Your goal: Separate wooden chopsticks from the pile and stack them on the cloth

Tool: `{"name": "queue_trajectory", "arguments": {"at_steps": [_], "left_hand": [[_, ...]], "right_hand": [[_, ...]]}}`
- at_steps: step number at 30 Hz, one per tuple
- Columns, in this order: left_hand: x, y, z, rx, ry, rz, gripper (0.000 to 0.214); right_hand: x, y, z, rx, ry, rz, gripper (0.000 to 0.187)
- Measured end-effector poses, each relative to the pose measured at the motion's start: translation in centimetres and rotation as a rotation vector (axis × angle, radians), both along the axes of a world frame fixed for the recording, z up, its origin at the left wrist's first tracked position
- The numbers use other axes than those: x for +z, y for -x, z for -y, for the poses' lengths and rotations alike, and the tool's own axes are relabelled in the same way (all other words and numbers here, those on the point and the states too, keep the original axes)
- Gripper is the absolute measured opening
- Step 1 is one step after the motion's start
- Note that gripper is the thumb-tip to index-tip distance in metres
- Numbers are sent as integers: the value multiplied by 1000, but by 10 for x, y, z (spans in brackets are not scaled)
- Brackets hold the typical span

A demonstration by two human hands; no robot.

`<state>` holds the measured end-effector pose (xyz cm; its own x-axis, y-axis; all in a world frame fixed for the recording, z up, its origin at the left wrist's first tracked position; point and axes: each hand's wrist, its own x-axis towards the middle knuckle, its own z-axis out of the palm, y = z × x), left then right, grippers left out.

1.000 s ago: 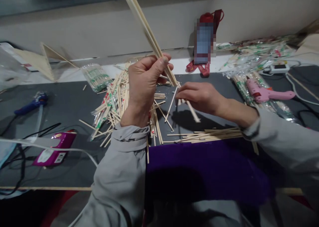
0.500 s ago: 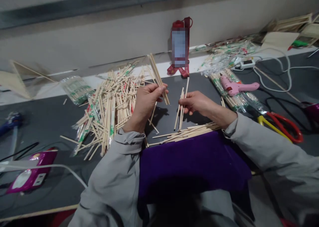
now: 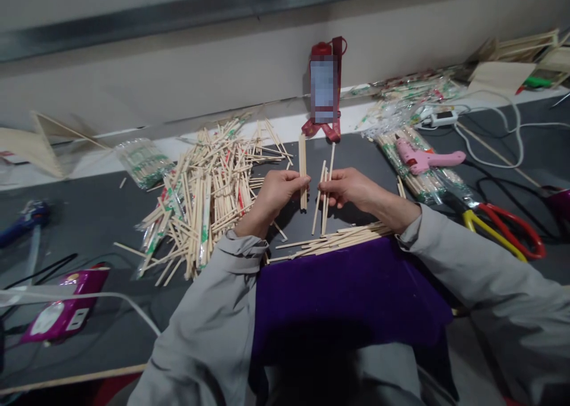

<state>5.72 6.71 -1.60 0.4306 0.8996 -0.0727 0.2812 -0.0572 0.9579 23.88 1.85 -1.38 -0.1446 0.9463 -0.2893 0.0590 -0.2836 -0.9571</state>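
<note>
My left hand (image 3: 284,193) pinches a narrow upright bundle of thin wooden sticks (image 3: 303,159) between thumb and fingers. Facing it, my right hand (image 3: 345,187) grips a few loose sticks (image 3: 324,207) that stand at slightly different heights and angles. A small gap separates the two groups. Below my hands, several more sticks (image 3: 342,238) lie along the edge of a purple cloth (image 3: 356,281). Left of my left hand spreads a large messy pile of sticks (image 3: 214,186), mixed with green-printed wrappers.
Wrapped stick packs (image 3: 143,161) lie at left. At right, a pink glue gun (image 3: 427,158) rests on more packs, near scissors (image 3: 512,228) with red and yellow handles. A magenta power strip (image 3: 65,305) and white cables occupy the left. A red-strapped bottle (image 3: 323,88) stands against the wall.
My left hand has come down and to the right with its bundle, which has turned from slanted to nearly upright. My right hand has stayed almost in place with its sticks.
</note>
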Motion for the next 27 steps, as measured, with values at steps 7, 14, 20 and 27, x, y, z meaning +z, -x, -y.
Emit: {"name": "queue_trajectory", "arguments": {"at_steps": [7, 14, 20, 27], "left_hand": [[3, -5, 7, -141, 101, -4, 33], [9, -4, 10, -161, 26, 13, 28], [-3, -2, 9, -171, -36, 36, 28], [-14, -3, 10, -169, -18, 87, 27]], "right_hand": [[3, 2, 0, -68, -248, -22, 16], [22, -6, 2, -61, -549, 209, 17], [16, -4, 4, -77, -702, 409, 17], [16, 0, 6, -73, -667, 416, 17]]}}
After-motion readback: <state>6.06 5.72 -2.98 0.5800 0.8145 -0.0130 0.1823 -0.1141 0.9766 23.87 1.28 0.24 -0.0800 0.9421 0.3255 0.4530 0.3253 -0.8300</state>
